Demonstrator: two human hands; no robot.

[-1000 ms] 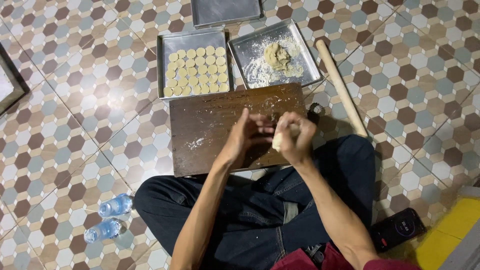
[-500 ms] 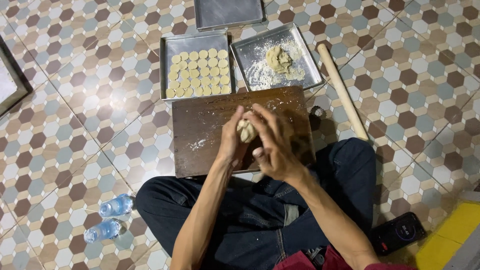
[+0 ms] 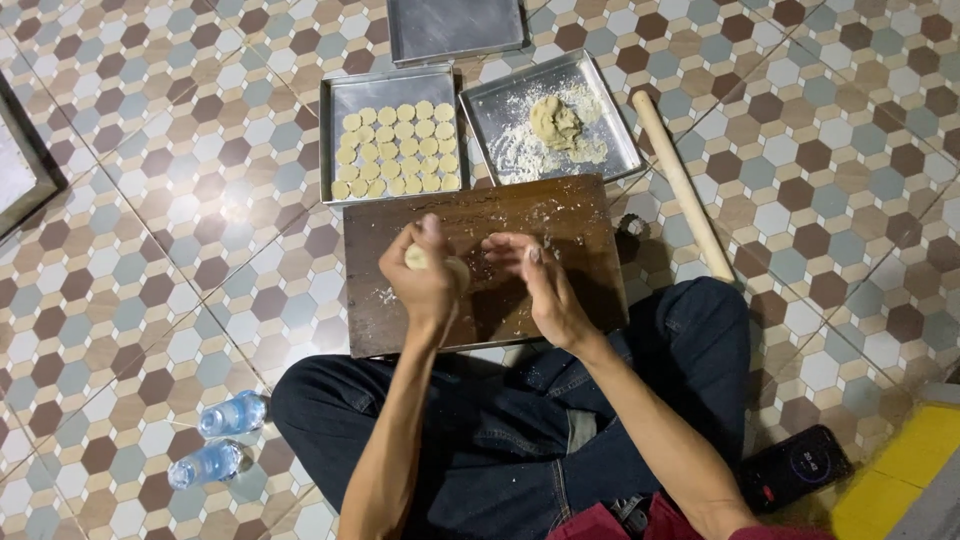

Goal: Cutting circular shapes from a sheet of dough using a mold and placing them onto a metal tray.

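Pale dough lump (image 3: 443,266), roundish, mostly hidden in closed fist, above floured wooden board (image 3: 560,215).

Two plastic water bottles (image 3: 220,440) lie side by side on the hexagon-tiled floor (image 3: 150,180). Wooden rolling pin (image 3: 683,185) angled beside the trays. An empty metal tray (image 3: 455,28) at the far edge. Dark phone (image 3: 795,468) near a yellow strip (image 3: 900,480).

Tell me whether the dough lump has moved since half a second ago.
Yes. The dough lump, gripped in the left hand, has shifted left along the wooden board.
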